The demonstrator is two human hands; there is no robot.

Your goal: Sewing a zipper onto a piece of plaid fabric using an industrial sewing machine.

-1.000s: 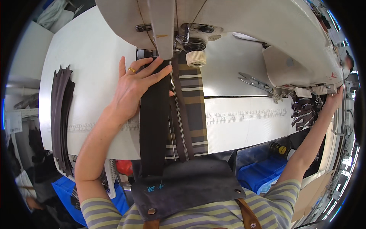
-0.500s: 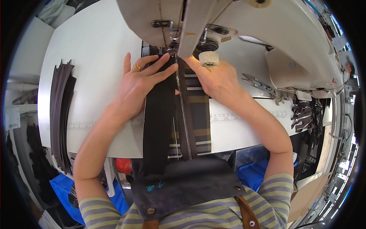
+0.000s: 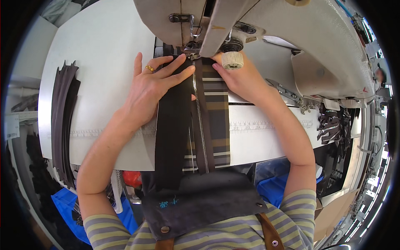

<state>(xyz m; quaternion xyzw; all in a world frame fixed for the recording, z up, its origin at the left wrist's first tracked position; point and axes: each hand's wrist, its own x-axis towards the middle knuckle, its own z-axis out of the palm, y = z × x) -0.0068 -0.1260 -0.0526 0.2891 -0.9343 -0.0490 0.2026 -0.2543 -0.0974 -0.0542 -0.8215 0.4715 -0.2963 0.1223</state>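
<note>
A zipper with metal teeth and dark tape runs toward me from under the presser foot of a sewing machine. On its right lies plaid fabric with white and brown stripes; on its left, a black fabric strip. My left hand is open, its fingers spread over the black strip and fingertips close to the teeth by the foot. Beside the foot, my right hand has its thumb at the plaid fabric. The machine's white knob hides most of its fingers.
A stack of dark strips lies on the white table at the left. Scissors rest behind my right forearm. Dark scraps are bunched at the right. A ruler scale runs across the table.
My right hand has shifted, and its thumb now shows at the plaid fabric below the knob. The left hand keeps almost the same place on the black strip.
</note>
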